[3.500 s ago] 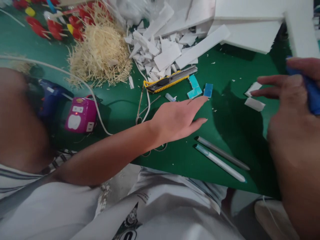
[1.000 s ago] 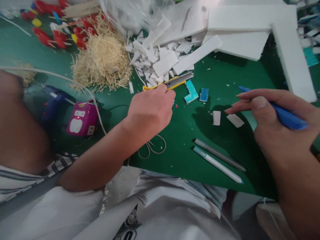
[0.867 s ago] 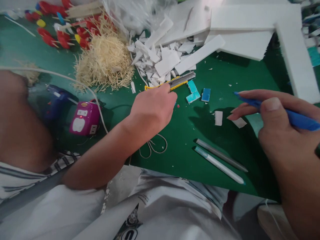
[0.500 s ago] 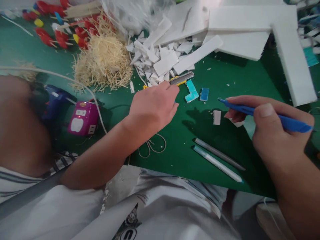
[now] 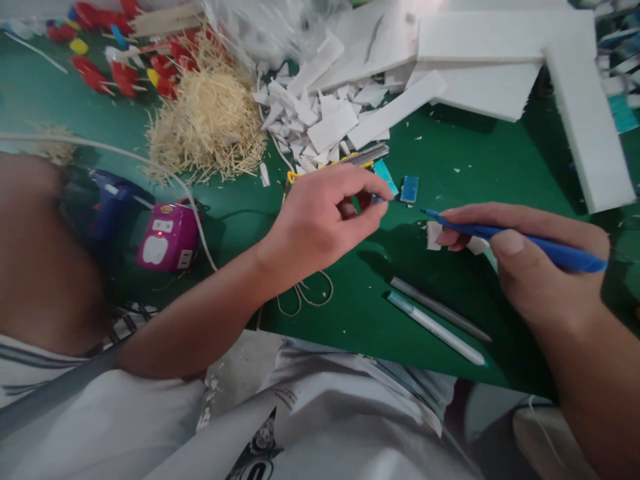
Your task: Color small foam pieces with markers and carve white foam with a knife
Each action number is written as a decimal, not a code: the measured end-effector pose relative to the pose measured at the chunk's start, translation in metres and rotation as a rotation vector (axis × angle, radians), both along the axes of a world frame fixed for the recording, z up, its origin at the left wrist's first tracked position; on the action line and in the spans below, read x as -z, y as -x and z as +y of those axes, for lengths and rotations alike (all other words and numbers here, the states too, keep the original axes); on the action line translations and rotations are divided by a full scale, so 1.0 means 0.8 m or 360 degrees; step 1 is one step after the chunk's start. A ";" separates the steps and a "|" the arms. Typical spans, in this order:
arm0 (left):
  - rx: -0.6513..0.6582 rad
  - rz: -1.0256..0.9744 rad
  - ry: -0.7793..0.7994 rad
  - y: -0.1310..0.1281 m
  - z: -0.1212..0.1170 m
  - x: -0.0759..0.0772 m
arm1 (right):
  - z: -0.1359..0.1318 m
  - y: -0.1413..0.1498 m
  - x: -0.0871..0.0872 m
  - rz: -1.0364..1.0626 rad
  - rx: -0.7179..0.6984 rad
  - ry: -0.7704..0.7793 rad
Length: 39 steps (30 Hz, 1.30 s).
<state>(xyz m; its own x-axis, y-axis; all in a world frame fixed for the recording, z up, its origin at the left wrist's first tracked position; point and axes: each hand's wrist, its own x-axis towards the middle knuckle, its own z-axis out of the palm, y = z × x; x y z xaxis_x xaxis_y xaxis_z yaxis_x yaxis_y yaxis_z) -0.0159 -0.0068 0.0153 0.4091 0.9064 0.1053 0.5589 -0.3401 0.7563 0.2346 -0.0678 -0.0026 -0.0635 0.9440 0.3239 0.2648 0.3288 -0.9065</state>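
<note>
My left hand [image 5: 325,217] hovers over the table, thumb and index fingertips pinched on a small blue bit [image 5: 376,199], mostly hidden. Just past the fingertips lie a turquoise-painted foam piece [image 5: 385,176], partly covered, and a blue rectangle [image 5: 409,189]. In my right hand [image 5: 555,287] is a slim blue pen [image 5: 560,255], its fine tip pointing left toward the left fingertips. Under those right fingers a small white foam piece [image 5: 433,236] rests on the table, with another white piece [image 5: 477,245] beside it. A yellow cutter knife [image 5: 367,157] lies behind my left hand.
A grey pen [image 5: 440,309] and a white marker [image 5: 435,328] lie near the front edge. White foam scraps [image 5: 333,127] and boards pile up behind. On the left are wood shavings [image 5: 213,123], a magenta power adapter [image 5: 169,237], a glue gun [image 5: 113,203] and a person's arm [image 5: 47,253].
My left hand has moved right and slightly toward me, now partly covering the turquoise piece. The blue pen in my right hand has shifted left and slightly down, its tip nearer the left fingertips.
</note>
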 end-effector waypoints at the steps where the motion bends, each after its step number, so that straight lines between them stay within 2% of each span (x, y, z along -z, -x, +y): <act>1: -0.0034 -0.0167 0.0107 -0.003 -0.001 0.001 | -0.001 -0.001 -0.001 -0.0002 -0.0081 -0.0028; 4: -0.0110 -0.0467 0.0413 -0.013 -0.001 0.007 | -0.003 -0.001 -0.003 0.0030 -0.0211 -0.0118; 9: -0.0125 -0.0687 0.0749 -0.022 0.002 0.014 | -0.004 0.000 -0.005 -0.0025 -0.0261 -0.0174; 18: -0.0043 -0.0906 0.1021 -0.026 -0.005 0.013 | 0.000 -0.005 -0.009 -0.0137 -0.0427 -0.0223; 21: -0.0008 -0.0990 0.1088 -0.029 -0.011 0.013 | -0.002 0.002 -0.007 -0.0063 -0.0314 -0.0101; 24: -0.0062 -0.1081 0.1062 -0.034 -0.019 0.014 | -0.002 0.007 -0.005 0.0125 -0.0167 0.0071; 29: -0.0128 -0.1232 0.0854 -0.037 -0.033 0.013 | 0.005 0.008 -0.003 0.0403 -0.0354 0.0183; 33: -0.0089 -0.1275 0.0783 -0.040 -0.035 0.013 | -0.001 0.019 -0.005 0.0420 -0.0377 0.0220; 35: -0.0057 -0.1269 0.0730 -0.041 -0.030 0.014 | -0.004 0.019 -0.008 0.0349 -0.0213 0.0206; 37: -0.0023 -0.1269 0.0637 -0.039 -0.024 0.017 | -0.002 0.004 -0.013 0.0232 0.0061 0.0128; 38: -0.0016 -0.1243 0.0590 -0.037 -0.020 0.019 | 0.001 -0.009 -0.017 0.0187 0.0224 -0.0031; 39: -0.0016 -0.1191 0.0546 -0.035 -0.018 0.020 | 0.006 -0.026 -0.023 0.0023 0.0238 -0.0113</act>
